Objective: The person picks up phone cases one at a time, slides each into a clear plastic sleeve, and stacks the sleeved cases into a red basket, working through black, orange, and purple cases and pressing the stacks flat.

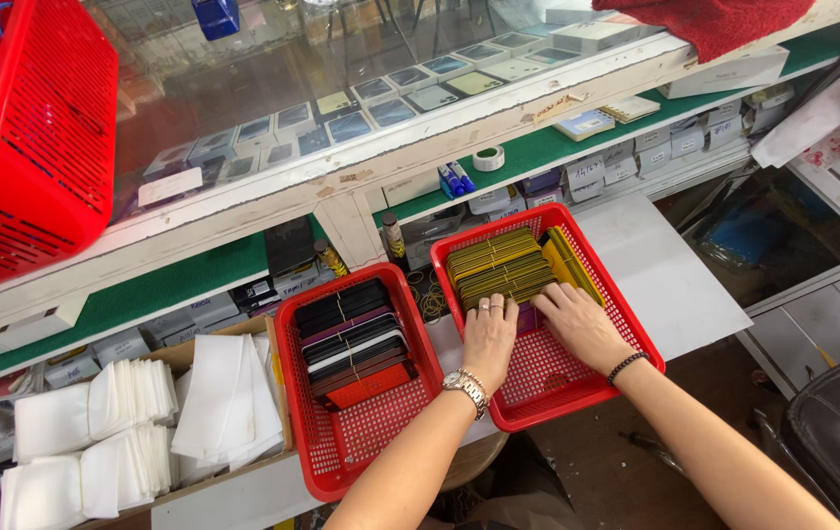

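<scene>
At my far left a big red basket (32, 147) stands tilted on the glass counter top, well apart from my hands. Below it, a cardboard box (273, 339) holds white cloth pouches (126, 432) in several stacks, too packed to count. Just beside the box sit two red mesh trays on the white pull-out shelf (675, 285). The left tray (341, 461) carries one banded row of dark, purple, white and orange cases (356, 344), with open mesh at its near end. The right tray (577, 393) holds the gold-edged cases (498, 265) in two bundles at its far end, plus a yellow stack (572, 260) against the right wall; its near half is bare. Bare shelf lies to the right of that tray.

My left hand (489, 334), watch on the wrist, lies palm down, fingers loosely curled against the near edge of the gold bundle, touching rather than gripping. My right hand (577, 319), bead bracelet on the wrist, is flat and open, fingertips just beside the yellow stack.
</scene>
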